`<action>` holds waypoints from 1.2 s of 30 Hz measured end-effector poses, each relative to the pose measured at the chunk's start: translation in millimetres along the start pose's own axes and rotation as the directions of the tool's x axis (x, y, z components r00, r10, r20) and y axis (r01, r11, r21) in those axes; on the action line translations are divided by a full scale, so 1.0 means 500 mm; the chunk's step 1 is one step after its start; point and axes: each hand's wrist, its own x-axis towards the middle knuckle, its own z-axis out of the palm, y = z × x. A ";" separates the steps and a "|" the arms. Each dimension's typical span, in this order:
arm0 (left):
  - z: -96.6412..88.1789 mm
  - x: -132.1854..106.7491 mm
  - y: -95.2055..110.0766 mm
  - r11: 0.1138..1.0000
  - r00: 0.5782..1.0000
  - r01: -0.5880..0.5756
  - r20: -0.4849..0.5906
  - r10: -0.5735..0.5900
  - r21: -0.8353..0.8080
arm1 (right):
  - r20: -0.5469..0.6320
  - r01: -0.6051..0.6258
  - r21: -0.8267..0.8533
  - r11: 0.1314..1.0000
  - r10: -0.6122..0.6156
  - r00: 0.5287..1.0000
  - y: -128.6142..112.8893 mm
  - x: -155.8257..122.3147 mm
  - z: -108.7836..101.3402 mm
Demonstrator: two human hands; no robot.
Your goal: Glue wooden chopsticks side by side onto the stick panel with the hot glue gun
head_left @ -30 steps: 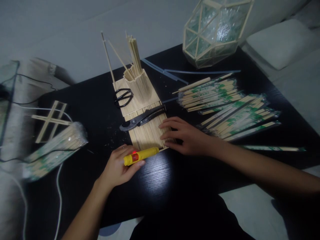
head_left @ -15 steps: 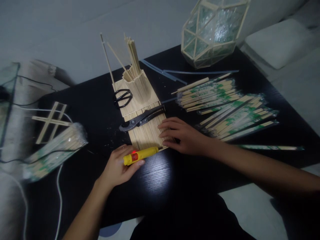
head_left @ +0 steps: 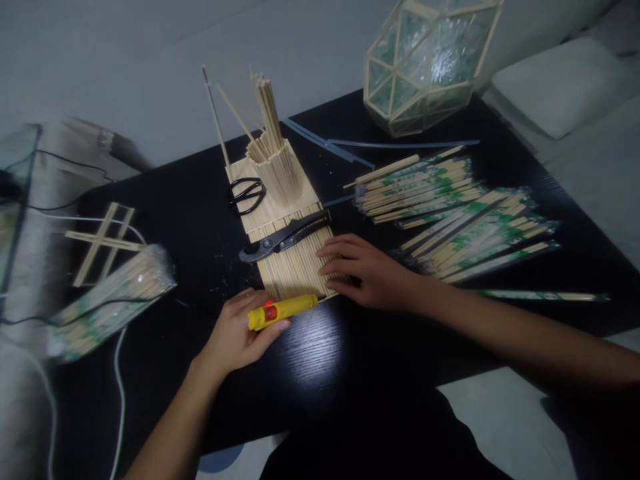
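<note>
My left hand (head_left: 240, 333) is closed around a yellow glue gun (head_left: 293, 308) with a lit red switch, at the near edge of a flat panel of wooden sticks (head_left: 295, 270). At the panel's right edge rests my right hand (head_left: 365, 273), fingers spread and holding nothing. Across the panel lies a dark metal cutter (head_left: 285, 239). Behind it, on a flat wooden base (head_left: 260, 212), stands a round holder made of sticks (head_left: 286, 180) with loose sticks (head_left: 269, 110) in it. Black scissor handles (head_left: 246, 195) lie left of that holder.
Wrapped chopsticks (head_left: 420, 190) lie in piles at right, and a bagged bundle (head_left: 113, 303) at left beside a crossed stick frame (head_left: 103, 241). Clear glue sticks (head_left: 400, 144) lie at the back. A faceted glass-like lantern shape (head_left: 425, 73) stands at the back right. A white cord (head_left: 119, 393) hangs at left.
</note>
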 end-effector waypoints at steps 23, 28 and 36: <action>0.001 -0.003 0.000 0.999 1.000 0.026 0.001 -0.026 0.047 | -0.006 0.014 -0.028 1.000 -0.014 1.000 -0.002 -0.001 0.000; 0.003 -0.003 0.001 0.998 0.999 0.037 0.003 -0.037 0.057 | -0.003 0.020 -0.035 0.999 -0.020 1.000 -0.005 0.000 -0.002; 0.004 -0.008 -0.003 0.997 1.000 0.023 -0.021 -0.022 0.072 | -0.006 0.040 -0.049 0.998 -0.040 0.999 -0.001 0.000 -0.003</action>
